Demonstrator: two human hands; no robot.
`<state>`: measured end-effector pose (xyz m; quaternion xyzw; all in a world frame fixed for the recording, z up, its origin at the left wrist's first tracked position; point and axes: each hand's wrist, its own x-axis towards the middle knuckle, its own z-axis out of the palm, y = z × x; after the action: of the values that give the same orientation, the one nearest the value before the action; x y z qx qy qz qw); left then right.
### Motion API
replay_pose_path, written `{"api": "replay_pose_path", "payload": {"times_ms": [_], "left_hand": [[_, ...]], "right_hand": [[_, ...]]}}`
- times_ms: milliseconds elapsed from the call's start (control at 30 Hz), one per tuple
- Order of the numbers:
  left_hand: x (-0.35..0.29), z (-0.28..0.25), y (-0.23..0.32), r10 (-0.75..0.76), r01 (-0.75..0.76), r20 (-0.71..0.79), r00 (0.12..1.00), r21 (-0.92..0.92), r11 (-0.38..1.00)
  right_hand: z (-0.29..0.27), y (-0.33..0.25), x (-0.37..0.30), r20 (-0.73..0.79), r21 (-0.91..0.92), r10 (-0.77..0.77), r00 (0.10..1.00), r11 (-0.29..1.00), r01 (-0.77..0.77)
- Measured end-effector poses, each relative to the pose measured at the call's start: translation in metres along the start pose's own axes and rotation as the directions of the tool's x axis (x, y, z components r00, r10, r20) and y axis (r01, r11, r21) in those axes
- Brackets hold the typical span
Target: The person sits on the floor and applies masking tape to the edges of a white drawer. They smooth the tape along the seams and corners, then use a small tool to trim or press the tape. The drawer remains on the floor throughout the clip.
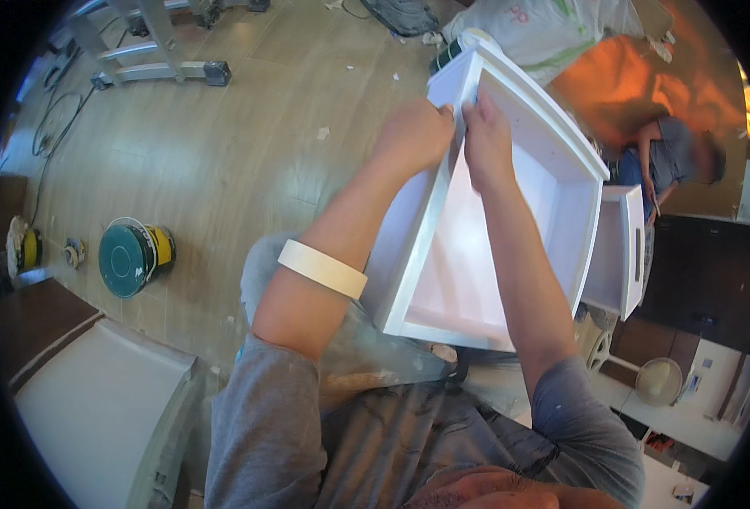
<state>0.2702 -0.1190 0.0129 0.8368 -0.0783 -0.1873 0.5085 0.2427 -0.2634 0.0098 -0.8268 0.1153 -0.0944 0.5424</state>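
A white drawer [553,191] is tilted in front of me, its hollow side facing up toward me. At the upper part of its left side wall, my left hand [419,136] is closed at the rim, thumb near the edge. Just across that rim, my right hand [488,142] reaches over the hollow, with its fingers closed on the edge from the inner side. A pale strip runs along the rim; whether it is tape I cannot tell. Around my left forearm sits a cream roll of masking tape [322,269].
A second white drawer [617,250] stands just right. Left on the wood floor are a green-lidded bucket [126,261], a stepladder [154,51] and a cable [56,119]. A white panel [103,416] lies lower left. Another person [668,157] is at the far right, near plastic bags [544,34].
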Motion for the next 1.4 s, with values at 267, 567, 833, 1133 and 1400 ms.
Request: {"api": "replay_pose_path", "payload": {"times_ms": [267,567,833,1133,1400], "left_hand": [[0.0,0.001,-0.005,0.011,-0.011,-0.002,1.0,0.018,1.0],[-0.003,-0.001,0.003,0.006,-0.003,0.054,0.999,-0.052,0.999],[0.004,0.003,-0.016,0.033,-0.033,0.0,0.999,-0.053,0.998],[0.009,0.013,-0.015,0.068,-0.067,0.006,0.998,-0.084,0.994],[0.006,0.006,-0.015,0.022,-0.017,0.051,0.998,-0.091,0.996]], "right_hand": [[0.011,-0.027,-0.057,0.021,-0.176,0.028,0.999,0.984,-0.024],[0.02,-0.026,-0.105,-0.038,-0.159,-0.028,0.999,0.987,0.022],[0.027,-0.001,-0.043,-0.131,-0.155,-0.058,0.99,0.987,0.037],[0.019,-0.015,-0.058,-0.116,-0.155,-0.091,0.989,0.985,0.073],[0.023,-0.037,-0.153,0.012,-0.283,0.026,1.0,0.959,-0.022]]}}
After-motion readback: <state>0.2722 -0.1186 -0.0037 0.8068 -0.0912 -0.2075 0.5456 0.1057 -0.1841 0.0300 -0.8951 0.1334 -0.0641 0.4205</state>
